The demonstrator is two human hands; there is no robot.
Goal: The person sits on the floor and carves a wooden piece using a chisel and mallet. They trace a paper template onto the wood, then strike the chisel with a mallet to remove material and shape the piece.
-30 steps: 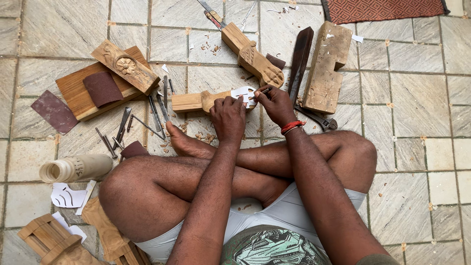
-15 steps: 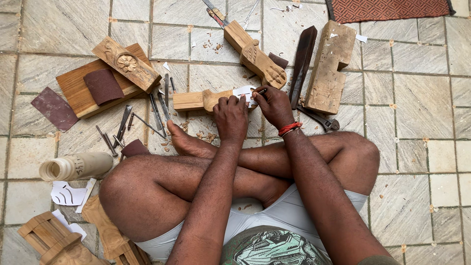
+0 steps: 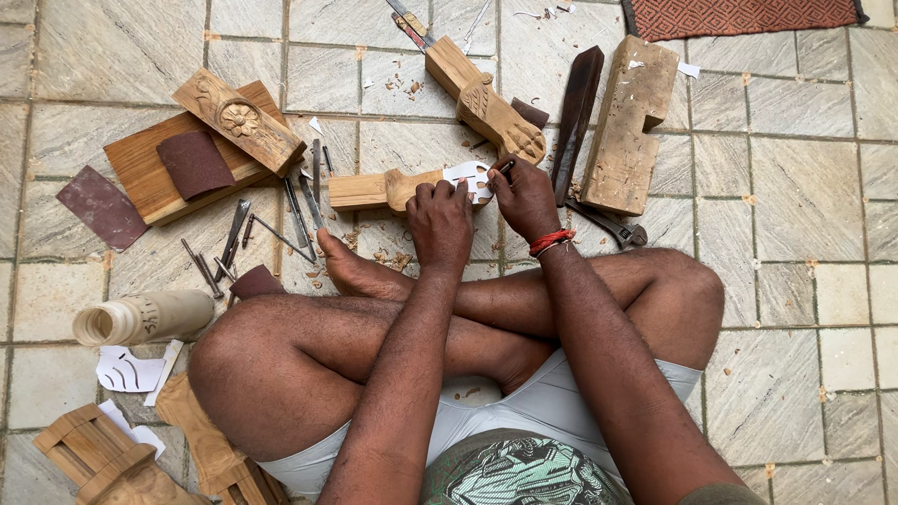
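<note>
I sit cross-legged on a stone tile floor. My left hand (image 3: 440,220) presses down on a pale wooden workpiece (image 3: 369,189) lying in front of my feet, with a white paper template (image 3: 470,175) on its right end. My right hand (image 3: 526,194), with a red band at the wrist, holds a thin dark pencil (image 3: 506,166) whose tip touches the template's right edge. A carved wooden leg with a paw foot (image 3: 486,103) lies just beyond my hands.
Several chisels (image 3: 304,201) lie to the left of the workpiece. A carved flower block (image 3: 238,120) rests on a plank with sandpaper (image 3: 194,162). A notched wood block (image 3: 631,122), a dark blade (image 3: 575,108) and a wrench (image 3: 613,223) lie right. A paper roll (image 3: 140,318) lies at my left knee.
Both hands stay on the workpiece; my right hand has shifted slightly along the template's edge with the pencil. Nothing else has moved.
</note>
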